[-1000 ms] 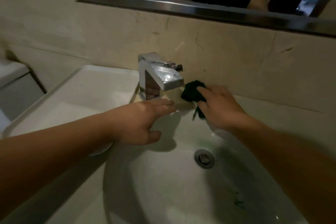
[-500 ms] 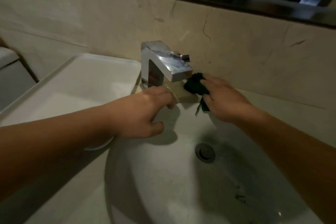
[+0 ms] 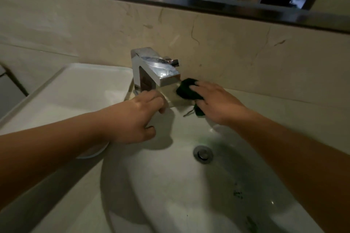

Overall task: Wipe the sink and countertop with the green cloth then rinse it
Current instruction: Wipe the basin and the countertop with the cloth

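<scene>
The dark green cloth (image 3: 186, 90) lies bunched on the back rim of the white oval sink (image 3: 170, 185), just right of the chrome faucet (image 3: 151, 70). My right hand (image 3: 217, 104) presses on the cloth with its fingers over it, and a corner of cloth hangs below the palm. My left hand (image 3: 132, 119) rests on the sink rim under the faucet spout, fingers curled down against the ledge, holding nothing. The beige countertop (image 3: 284, 115) runs along the wall behind the basin.
A chrome drain (image 3: 203, 153) sits in the basin, with green specks (image 3: 237, 194) on the bowl's right side. A white tray-like surface (image 3: 79, 89) lies left of the faucet. A steel-framed mirror (image 3: 189, 0) hangs above the marble wall.
My right hand has slid the cloth slightly along the back rim beside the faucet. My left hand's fingers have curled closer under the spout. The view has tilted a little.
</scene>
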Available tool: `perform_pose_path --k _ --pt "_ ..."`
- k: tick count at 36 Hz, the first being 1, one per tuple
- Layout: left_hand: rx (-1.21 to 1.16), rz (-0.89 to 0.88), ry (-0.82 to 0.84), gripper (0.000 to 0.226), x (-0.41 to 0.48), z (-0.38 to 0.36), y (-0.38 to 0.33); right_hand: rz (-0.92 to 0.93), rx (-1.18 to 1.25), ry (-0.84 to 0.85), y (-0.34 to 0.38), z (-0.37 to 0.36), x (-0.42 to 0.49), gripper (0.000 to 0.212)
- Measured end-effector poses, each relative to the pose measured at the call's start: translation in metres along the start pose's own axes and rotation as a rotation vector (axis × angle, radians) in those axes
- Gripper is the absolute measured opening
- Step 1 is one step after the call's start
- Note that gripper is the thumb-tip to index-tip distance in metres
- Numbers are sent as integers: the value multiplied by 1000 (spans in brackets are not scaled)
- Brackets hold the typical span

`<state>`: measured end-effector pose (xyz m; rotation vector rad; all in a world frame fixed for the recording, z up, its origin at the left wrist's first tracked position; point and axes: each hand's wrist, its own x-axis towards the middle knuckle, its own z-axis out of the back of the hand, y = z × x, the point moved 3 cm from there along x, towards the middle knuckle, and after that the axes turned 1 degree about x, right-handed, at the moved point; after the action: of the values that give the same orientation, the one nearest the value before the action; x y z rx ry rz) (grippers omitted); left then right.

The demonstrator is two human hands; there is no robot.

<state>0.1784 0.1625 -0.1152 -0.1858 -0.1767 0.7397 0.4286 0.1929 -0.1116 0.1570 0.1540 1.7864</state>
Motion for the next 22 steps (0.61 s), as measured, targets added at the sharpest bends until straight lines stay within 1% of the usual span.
perform_pose_path --k 6,10,13,16,18,20,22 --pt "77 25 53 67 2 -1 -3 -146 22 28 -72 17 -40 54" --pt "156 44 81 77 14 0 -9 -241 32 24 -108 28 -70 53" --pt "216 45 133 84 32 -3 -20 -339 1 -14 -136 35 -94 52" --pt "224 12 124 92 51 -7 -30 -382 -31 -66 -166 30 -107 56" --pt "210 25 153 91 59 -11 -32 -387 -71 -79 -166 26 -105 53" --pt "204 32 175 92 63 -12 -34 -395 -94 -82 -152 25 -96 51" --pt "204 39 175 91 66 -10 -33 -358 -76 -81 -134 22 -82 51"
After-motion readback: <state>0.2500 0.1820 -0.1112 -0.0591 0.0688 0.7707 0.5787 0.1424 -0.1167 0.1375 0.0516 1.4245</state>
